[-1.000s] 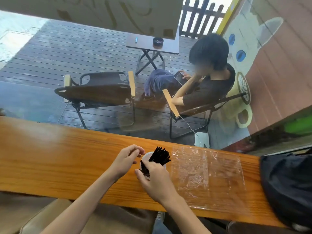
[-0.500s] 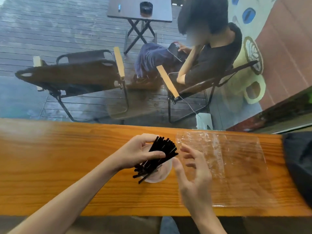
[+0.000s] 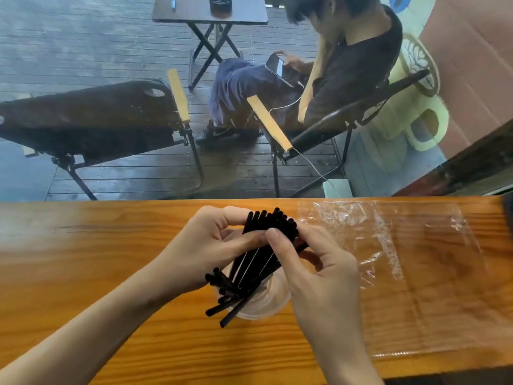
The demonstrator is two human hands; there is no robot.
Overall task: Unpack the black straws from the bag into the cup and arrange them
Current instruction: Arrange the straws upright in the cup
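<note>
A bundle of black straws (image 3: 258, 262) lies tilted over a clear plastic cup (image 3: 266, 304) on the wooden counter (image 3: 83, 259). Its upper ends point away from me and its lower ends stick out over the cup's near-left rim. My left hand (image 3: 202, 251) grips the bundle from the left, thumb across the straws. From the right, my right hand (image 3: 313, 270) pinches the upper part of the bundle with thumb and fingers. The empty clear plastic bag (image 3: 402, 268) lies flat on the counter to the right of the cup.
A glass pane runs along the counter's far edge. Beyond it a person sits in a folding chair (image 3: 347, 120) holding a phone, with another chair (image 3: 91, 120) and a small table (image 3: 211, 9) on the deck. A dark bag (image 3: 509, 209) shows at the counter's right edge.
My right hand, open beside the bundle half a second ago, now pinches the straws. The camera has moved closer and tilted down. The bundle still leans over the cup.
</note>
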